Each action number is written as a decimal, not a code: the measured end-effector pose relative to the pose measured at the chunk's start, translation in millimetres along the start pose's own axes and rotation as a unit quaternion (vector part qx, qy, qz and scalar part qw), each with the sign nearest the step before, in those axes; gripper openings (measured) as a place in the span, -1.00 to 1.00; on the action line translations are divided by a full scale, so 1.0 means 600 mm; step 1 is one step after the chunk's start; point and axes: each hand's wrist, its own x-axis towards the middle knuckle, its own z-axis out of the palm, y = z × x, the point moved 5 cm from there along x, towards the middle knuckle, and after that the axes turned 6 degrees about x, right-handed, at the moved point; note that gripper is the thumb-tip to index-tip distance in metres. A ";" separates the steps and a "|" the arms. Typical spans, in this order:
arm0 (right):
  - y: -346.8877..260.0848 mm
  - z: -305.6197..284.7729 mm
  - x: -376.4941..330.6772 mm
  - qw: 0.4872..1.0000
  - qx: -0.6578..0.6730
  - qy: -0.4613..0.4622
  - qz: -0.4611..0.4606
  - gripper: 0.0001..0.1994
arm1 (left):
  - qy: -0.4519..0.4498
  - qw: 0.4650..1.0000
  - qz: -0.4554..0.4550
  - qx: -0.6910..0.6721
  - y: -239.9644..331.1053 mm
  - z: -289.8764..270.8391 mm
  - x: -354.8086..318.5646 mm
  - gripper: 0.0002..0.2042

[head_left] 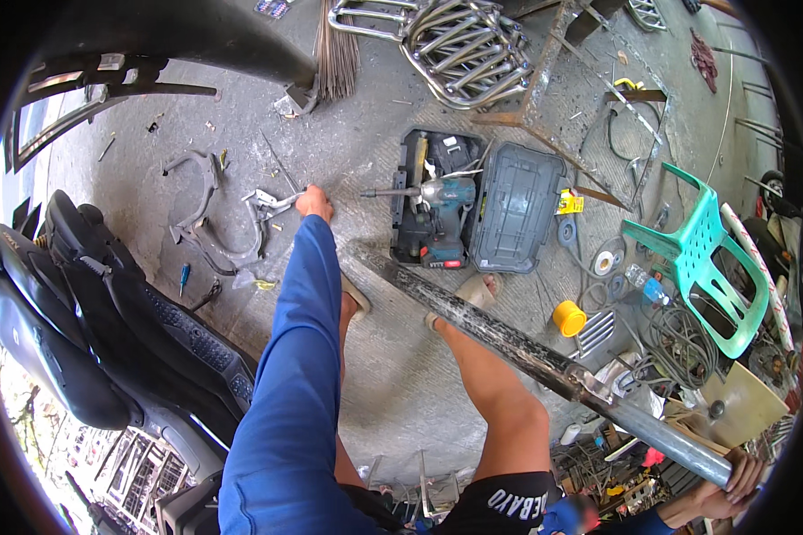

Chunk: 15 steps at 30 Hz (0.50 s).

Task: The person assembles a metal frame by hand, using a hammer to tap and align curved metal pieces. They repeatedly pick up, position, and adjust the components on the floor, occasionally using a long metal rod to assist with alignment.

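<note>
My left hand (314,203) reaches down to the floor, its fingers closed around the end of a silver plier-like tool (268,204). Bent grey metal tubes (210,241) lie against that tool, and a thin rod (279,160) points away beside it. At the lower right my right hand (732,489) wraps round the grey end of a long metal pipe (509,337). The pipe slants across in front of my right leg, and its scuffed dark part reaches toward an opened tool case (519,209). A teal cordless impact wrench (446,193) rests in the case.
A black motorcycle (143,312) stands at the left, with a blue screwdriver (185,278) nearby. Bent chrome tubes (468,53) and a stick broom (336,53) are at the far side. Rightward are a rusty metal frame (553,134), a green plastic chair (700,241), a yellow cup (569,318) and coiled cables (682,343).
</note>
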 end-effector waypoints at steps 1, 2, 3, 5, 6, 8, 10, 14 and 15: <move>-0.002 -0.003 -0.004 1.000 0.011 -0.002 0.009 -0.74 | -0.039 0.998 0.046 -0.018 -0.012 -0.013 -0.013 -0.60; -0.001 -0.009 -0.007 1.000 0.025 -0.008 0.014 -0.74 | -0.028 0.975 0.160 0.154 -0.012 -0.029 -0.036 -0.62; -0.001 -0.016 -0.011 1.000 0.017 0.009 0.006 -0.75 | -0.013 0.910 0.267 0.318 -0.018 -0.046 -0.064 -0.64; 0.005 -0.026 -0.017 1.000 0.013 0.008 0.009 -0.76 | 0.016 0.834 0.365 0.414 -0.051 -0.078 -0.125 -0.64; 0.009 -0.028 -0.019 1.000 0.012 0.008 0.009 -0.76 | 0.023 0.855 0.366 0.366 -0.066 -0.090 -0.154 -0.64; 0.017 -0.034 -0.021 1.000 0.009 0.019 0.015 -0.77 | 0.035 0.830 0.409 0.379 -0.082 -0.098 -0.211 -0.65; 0.022 -0.033 -0.021 1.000 0.015 0.010 0.017 -0.78 | 0.051 0.800 0.457 0.384 -0.091 -0.089 -0.269 -0.67; 0.025 -0.037 -0.022 0.999 0.027 0.005 0.019 -0.78 | -0.030 0.738 0.520 0.430 -0.086 -0.002 -0.368 -0.71; 0.024 -0.041 -0.025 1.000 0.018 0.014 0.022 -0.77 | -0.030 0.760 0.490 0.426 -0.072 0.030 -0.383 -0.74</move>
